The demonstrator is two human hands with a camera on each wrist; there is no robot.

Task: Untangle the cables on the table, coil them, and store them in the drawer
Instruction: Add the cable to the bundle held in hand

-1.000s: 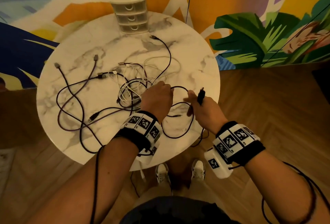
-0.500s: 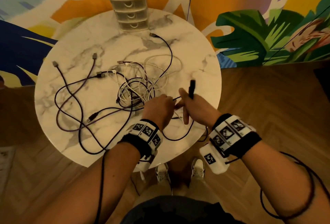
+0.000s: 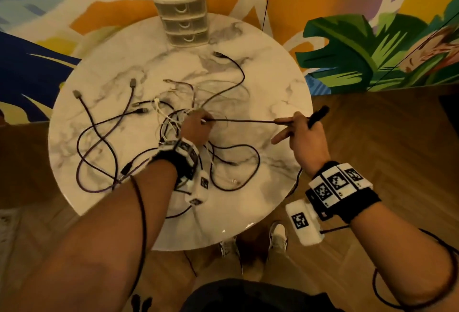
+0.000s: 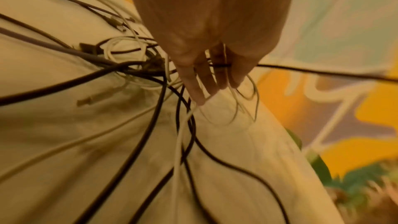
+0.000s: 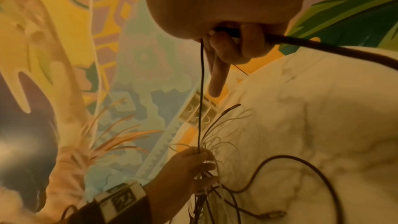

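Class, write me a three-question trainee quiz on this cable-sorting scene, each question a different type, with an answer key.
1. True or false: the drawer unit has a drawer open.
2. Which stretches taut between the left hand and right hand? A) black cable B) white cable C) nothing
3. Fill in: the tangle lies on a round ___ table.

Key: 1 false; 2 A; 3 marble.

No readable text, only square coded markers on wristbands point(image 3: 337, 183)
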